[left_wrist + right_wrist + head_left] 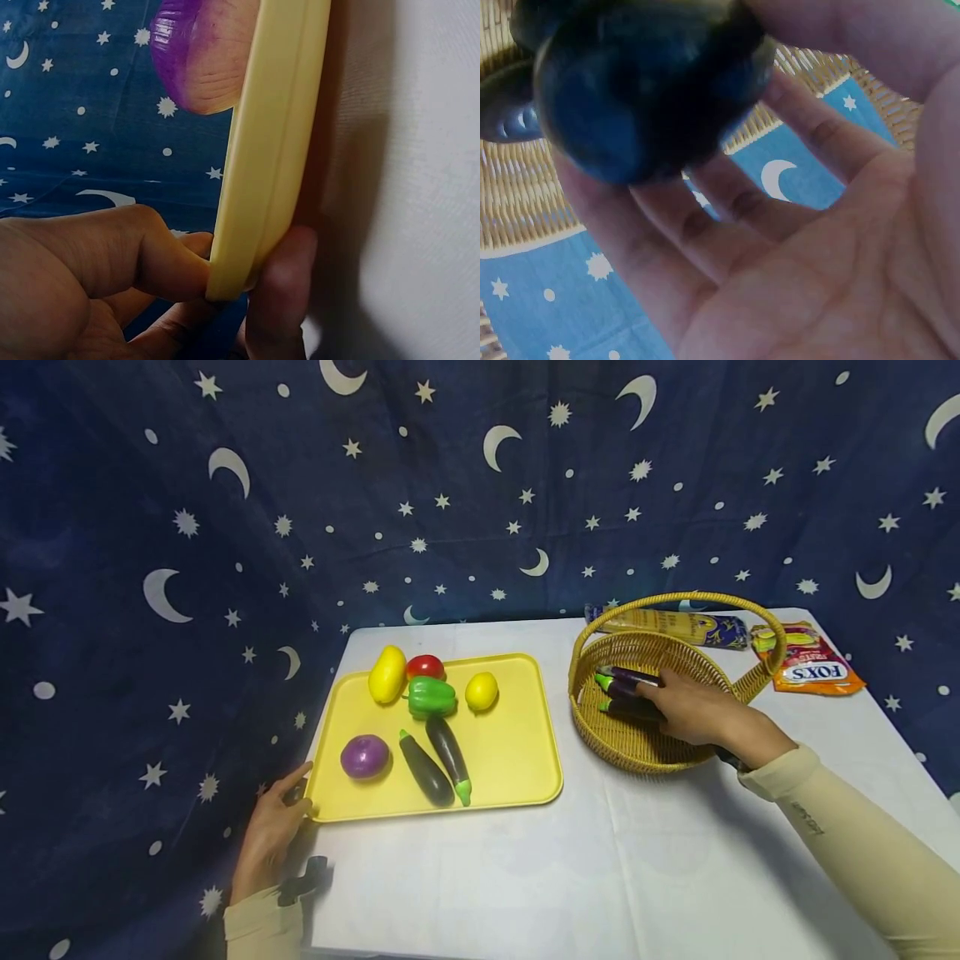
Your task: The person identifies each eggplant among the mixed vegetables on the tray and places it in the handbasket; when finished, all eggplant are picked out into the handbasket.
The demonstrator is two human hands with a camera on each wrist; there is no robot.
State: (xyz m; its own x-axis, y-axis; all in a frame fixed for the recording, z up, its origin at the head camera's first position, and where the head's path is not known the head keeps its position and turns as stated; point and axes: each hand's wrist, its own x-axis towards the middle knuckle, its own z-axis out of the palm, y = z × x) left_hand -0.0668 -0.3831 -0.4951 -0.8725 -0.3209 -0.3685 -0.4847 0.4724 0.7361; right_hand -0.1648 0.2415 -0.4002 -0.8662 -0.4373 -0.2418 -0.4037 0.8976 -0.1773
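Note:
My right hand (693,710) reaches into a wicker basket (622,752) with a tall hoop handle. It holds a dark eggplant (645,97) between thumb and fingers. Several eggplants (615,687) with green tips lie together there; which one is gripped is unclear in the head view. At the far left, my left hand (268,831) pinches the near left corner of a yellow tray (517,768), thumb and fingers on either side of the rim in the left wrist view. A purple onion-like vegetable (365,757) sits near that corner.
Also on the tray are two eggplants (426,768), a green pepper (431,697), a red tomato (425,667), a yellow mango (387,675) and a lemon (482,692). Behind the basket lie a pasta packet (667,625) and a Fox's bag (810,660). A starry cloth (450,468) hangs behind.

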